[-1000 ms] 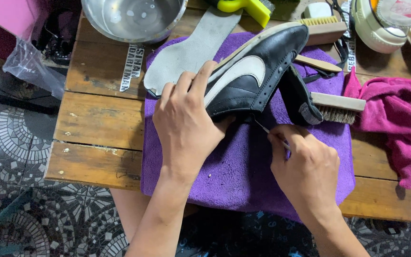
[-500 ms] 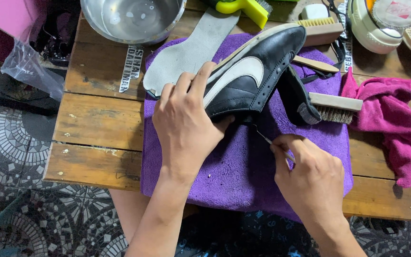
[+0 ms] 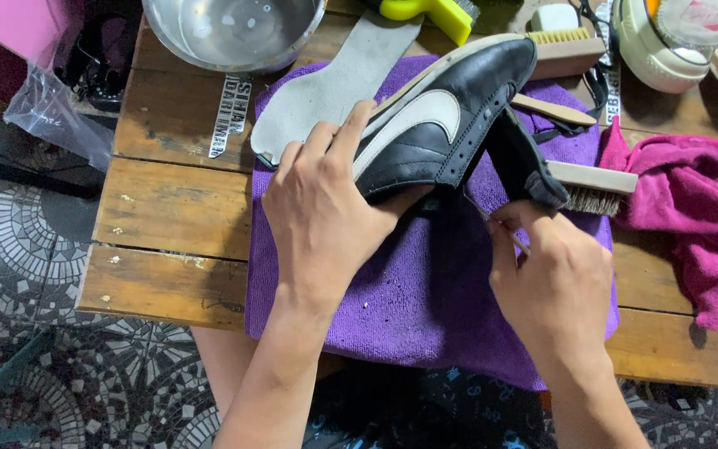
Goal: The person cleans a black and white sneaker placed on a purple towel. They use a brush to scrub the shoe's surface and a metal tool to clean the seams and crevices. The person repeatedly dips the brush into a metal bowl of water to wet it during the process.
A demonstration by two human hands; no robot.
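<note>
Insole already out, left hand grips the shoe – right hand pinches a thin tool at its opening, brushes unused.

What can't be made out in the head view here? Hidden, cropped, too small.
- Heel of the black shoe: covered by the left hand.
- Thin tool in the right hand: mostly hidden by the fingers, too small to identify.
- Metal bowl: top cut off by the frame edge.
- Yellow tool: cropped at the top edge.
- Pale round container: cropped at the top right corner.
</note>
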